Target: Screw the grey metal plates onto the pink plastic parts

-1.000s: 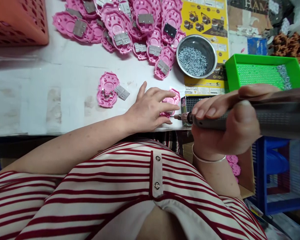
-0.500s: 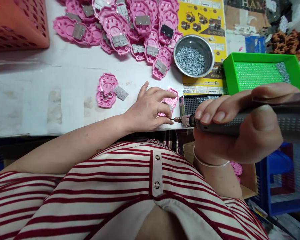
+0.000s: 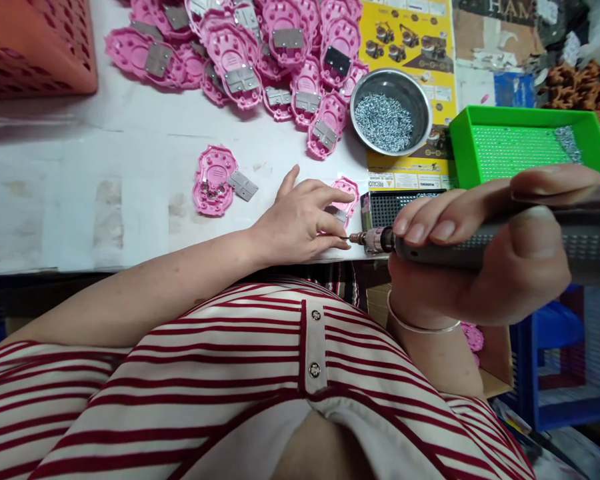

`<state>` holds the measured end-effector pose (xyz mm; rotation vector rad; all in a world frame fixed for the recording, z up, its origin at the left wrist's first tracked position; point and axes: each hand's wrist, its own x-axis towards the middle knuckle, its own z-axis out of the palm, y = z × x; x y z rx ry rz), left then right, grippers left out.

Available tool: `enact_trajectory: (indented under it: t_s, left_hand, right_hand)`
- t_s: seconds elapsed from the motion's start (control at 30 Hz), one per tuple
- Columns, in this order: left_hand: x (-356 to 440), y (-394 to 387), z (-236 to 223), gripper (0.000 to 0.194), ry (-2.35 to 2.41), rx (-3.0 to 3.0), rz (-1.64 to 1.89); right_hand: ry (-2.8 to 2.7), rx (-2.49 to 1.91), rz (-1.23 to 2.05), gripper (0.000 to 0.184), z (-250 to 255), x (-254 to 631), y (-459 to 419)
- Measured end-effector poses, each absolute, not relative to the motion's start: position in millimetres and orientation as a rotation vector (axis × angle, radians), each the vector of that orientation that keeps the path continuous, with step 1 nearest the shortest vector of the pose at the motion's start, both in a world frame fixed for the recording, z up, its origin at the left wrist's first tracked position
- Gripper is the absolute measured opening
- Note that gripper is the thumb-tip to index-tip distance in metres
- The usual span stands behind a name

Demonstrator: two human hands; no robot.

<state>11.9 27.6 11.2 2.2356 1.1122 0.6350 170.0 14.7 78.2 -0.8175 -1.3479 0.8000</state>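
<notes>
My right hand [image 3: 485, 247] is wrapped round a dark grey electric screwdriver [image 3: 445, 252], which lies sideways with its bit pointing left. My left hand [image 3: 303, 220] rests on the table, its fingers closed over a pink plastic shell [image 3: 347, 193] with a grey metal plate on it. The bit's thin tip meets the left thumb and forefinger at the shell's near side; whether a screw sits there is hidden. Left of that hand lies another pink shell [image 3: 214, 175] with small shiny metal pieces in it and a loose-looking grey hinged plate [image 3: 243, 186] at its side.
Many pink shells with metal plates [image 3: 240, 79] are heaped at the back. A steel bowl of small screws [image 3: 425, 127], a green tray [image 3: 525, 117] and a black perforated tray [image 3: 380, 212] stand to the right. An orange basket [image 3: 35, 53] occupies the back left.
The view has shifted slightly. Both hands and the screwdriver keep almost the same pose, with the bit still at the left fingertips.
</notes>
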Motion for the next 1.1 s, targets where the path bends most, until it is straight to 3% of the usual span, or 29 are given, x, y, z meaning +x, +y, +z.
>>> enact_trajectory:
  t_s: [0.07,0.27,0.47,0.83,1.0,1.1]
  left_hand:
    - [12.4,26.3,11.7,0.010,1.139,2.244,0.631]
    - [11.9,23.0,12.1,0.014,1.179,2.306,0.683]
    - [11.4,22.6,9.8,0.019,1.174,2.370,0.729]
    - [12.3,21.8,7.5,0.016,1.148,2.348,0.734]
    - [13.8,22.4,6.4,0.017,1.142,2.344,0.711]
    - [13.2,22.9,6.1,0.016,1.197,2.318,0.719]
  right_hand:
    - [-1.341,-0.660,0.707,0.022,75.9,168.4,15.4]
    - [-1.447,-0.706,0.631,0.034,75.2,168.1,15.8]
    - [-1.365,-0.657,0.666,0.014,75.7,168.4,14.3]
    - [-1.399,-0.671,0.679,0.018,79.4,169.1,14.9]
    - [-1.456,-0.734,0.637,0.035,77.1,169.6,14.7]
    - [-1.417,-0.647,0.600,0.027,71.4,169.5,16.9]
